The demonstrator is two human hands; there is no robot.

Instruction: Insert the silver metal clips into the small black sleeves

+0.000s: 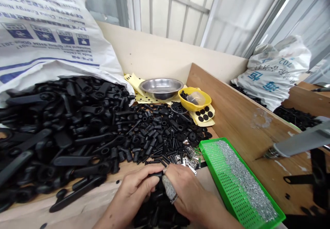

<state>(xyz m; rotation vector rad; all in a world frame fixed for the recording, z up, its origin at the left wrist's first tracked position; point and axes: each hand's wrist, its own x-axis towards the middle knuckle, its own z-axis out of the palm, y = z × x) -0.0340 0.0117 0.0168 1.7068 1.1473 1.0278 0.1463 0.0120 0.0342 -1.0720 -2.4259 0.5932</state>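
Observation:
Low in the middle of the view, my left hand (134, 191) and my right hand (184, 189) come together over a small black plastic part (156, 176). The left thumb and fingers pinch it; my right hand closes against its far end, and the fingertips there are hidden. A grey wrap covers one right finger, above a ring. Directly beneath lies a heap of black parts (157, 208). Just beyond my hands are black screws (167, 153) and shiny metal clips (189, 158).
Black plastic handles (69, 136) spill from a white sack (51, 33) at left. Behind stand a steel bowl (162, 88) and a yellow basin (194, 100). A green tray (239, 184) of small metal pieces lies right, before a wooden divider (232, 119) and an electric screwdriver (299, 141).

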